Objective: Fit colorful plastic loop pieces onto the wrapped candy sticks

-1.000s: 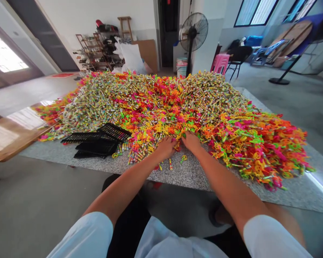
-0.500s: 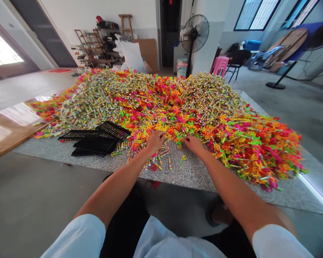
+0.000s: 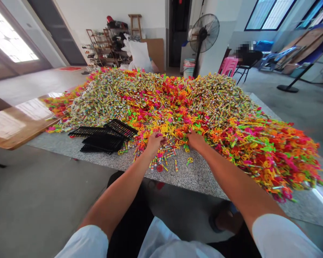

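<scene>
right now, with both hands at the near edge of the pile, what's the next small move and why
Probably draw the left hand back with a few pieces onto the table: it and the right hand rest at the near edge of the pile, fingers among the pieces, and loose tubes lie apart nearby.

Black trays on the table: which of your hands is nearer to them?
Left. The left hand rests at the near edge of the colourful plastic pile, just right of the black trays. The right hand is farther right, beyond the left hand.
</scene>
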Demonstrator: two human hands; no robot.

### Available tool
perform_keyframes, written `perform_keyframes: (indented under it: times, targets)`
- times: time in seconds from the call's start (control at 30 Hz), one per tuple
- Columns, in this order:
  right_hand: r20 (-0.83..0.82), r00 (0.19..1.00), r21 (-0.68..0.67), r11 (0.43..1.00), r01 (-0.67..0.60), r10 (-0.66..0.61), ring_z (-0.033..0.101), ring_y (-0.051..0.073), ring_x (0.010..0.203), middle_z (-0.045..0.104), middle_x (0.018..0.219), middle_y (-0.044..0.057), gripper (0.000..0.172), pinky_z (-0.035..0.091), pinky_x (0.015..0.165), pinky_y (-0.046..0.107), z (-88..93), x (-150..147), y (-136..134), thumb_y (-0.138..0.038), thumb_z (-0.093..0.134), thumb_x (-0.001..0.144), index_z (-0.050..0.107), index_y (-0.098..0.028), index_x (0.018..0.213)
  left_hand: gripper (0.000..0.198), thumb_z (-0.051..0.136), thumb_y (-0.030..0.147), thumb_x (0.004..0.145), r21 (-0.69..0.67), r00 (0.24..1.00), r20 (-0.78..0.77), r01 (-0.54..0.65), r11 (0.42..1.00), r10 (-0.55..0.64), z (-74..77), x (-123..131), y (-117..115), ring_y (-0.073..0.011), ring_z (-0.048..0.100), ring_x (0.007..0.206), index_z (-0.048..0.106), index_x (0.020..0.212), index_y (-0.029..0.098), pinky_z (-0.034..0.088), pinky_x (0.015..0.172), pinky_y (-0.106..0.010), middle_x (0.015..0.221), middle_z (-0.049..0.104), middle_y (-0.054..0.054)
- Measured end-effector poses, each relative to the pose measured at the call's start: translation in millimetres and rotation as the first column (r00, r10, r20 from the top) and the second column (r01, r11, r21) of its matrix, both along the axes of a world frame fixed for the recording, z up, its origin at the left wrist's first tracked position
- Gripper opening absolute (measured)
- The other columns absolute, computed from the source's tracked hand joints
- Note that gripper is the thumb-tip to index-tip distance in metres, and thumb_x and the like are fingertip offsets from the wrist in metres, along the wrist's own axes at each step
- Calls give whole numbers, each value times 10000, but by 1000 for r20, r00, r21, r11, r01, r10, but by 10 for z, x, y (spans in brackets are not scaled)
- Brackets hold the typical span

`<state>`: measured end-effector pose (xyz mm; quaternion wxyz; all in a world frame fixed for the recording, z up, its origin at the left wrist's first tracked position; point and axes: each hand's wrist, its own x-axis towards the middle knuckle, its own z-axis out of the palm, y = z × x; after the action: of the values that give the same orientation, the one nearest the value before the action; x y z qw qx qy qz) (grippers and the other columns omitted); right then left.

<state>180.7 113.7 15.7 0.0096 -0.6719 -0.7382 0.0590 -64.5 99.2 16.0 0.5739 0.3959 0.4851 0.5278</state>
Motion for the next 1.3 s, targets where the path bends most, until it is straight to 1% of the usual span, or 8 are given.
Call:
perform_keyframes:
  times: [0.27, 0.4, 0.6, 0.7, 0.8, 0.93, 1.1, 1.3]
  targets:
    - [46, 982, 67, 982, 178, -181, 673, 352, 1095, 658, 1150, 289, 397, 509, 896, 423, 91, 125, -288, -158, 443, 952, 565, -26, 1306, 305, 632, 118, 649, -9, 947, 260, 201, 980, -192, 110, -22, -324, -162, 733, 839, 444, 871, 209, 609, 817, -330, 897, 689, -25]
    - [-200, 934, 273, 899, 342, -294, 692, 319, 1006, 703, 1049, 219, 326, 504, 859, 399, 197, 193, -590, -245, 486, 947, 577, -94, 1221, 313, 614, 158, 646, -11, 924, 227, 317, 948, -306, 178, 13, -432, -180, 735, 800, 434, 894, 220, 609, 696, -315, 892, 681, -12]
    - [-742, 663, 327, 917, 227, 100, 671, 216, 858, 705, 1031, 80, 235, 511, 803, 345, 223, -71, -1016, -343, 576, 878, 591, -208, 1070, 223, 591, 227, 740, 26, 837, -32, 548, 836, -547, 90, 173, -616, -176, 722, 701, 462, 921, 213, 562, 564, -258, 819, 657, 1]
    - [-843, 527, 208, 968, 140, 105, 646, 190, 755, 693, 904, 37, 204, 503, 704, 319, 118, -244, -1141, -370, 608, 865, 597, -218, 1001, 184, 590, 251, 793, 32, 774, -128, 629, 777, -621, 7, 241, -670, -172, 706, 656, 491, 943, 207, 556, 543, -259, 773, 633, 7]
    - [-925, 378, 89, 988, 128, 35, 631, 184, 691, 663, 829, 20, 234, 494, 599, 301, -17, -355, -1226, -418, 634, 858, 583, -217, 966, 226, 600, 284, 826, 58, 790, -108, 611, 790, -603, -44, 272, -690, -164, 689, 636, 531, 1028, 208, 549, 517, -263, 844, 641, -6]
    - [-985, 172, 61, 947, 317, 6, 649, 196, 742, 666, 927, 46, 326, 525, 565, 302, -112, -453, -1312, -469, 647, 860, 557, -218, 1046, 436, 644, 304, 840, 54, 850, 160, 500, 864, -502, -65, 344, -723, -176, 707, 720, 502, 1247, 244, 584, 607, -314, 961, 666, -21]
    - [-992, 121, 90, 875, 477, 36, 676, 204, 809, 690, 958, 65, 304, 570, 680, 338, -90, -586, -1402, -450, 640, 880, 569, -207, 1049, 384, 782, 365, 782, 24, 828, 264, 507, 862, -494, -117, 494, -816, -160, 695, 775, 614, 1054, 154, 545, 676, -269, 910, 685, -45]
    - [-999, -13, -34, 913, 408, -31, 703, 217, 799, 717, 977, 72, 318, 559, 593, 311, -70, -602, -1495, -458, 673, 870, 601, -211, 1057, 267, 766, 317, 766, 3, 900, 243, 371, 928, -361, -147, 433, -754, -170, 693, 807, 641, 938, 154, 557, 676, -276, 945, 720, -66]
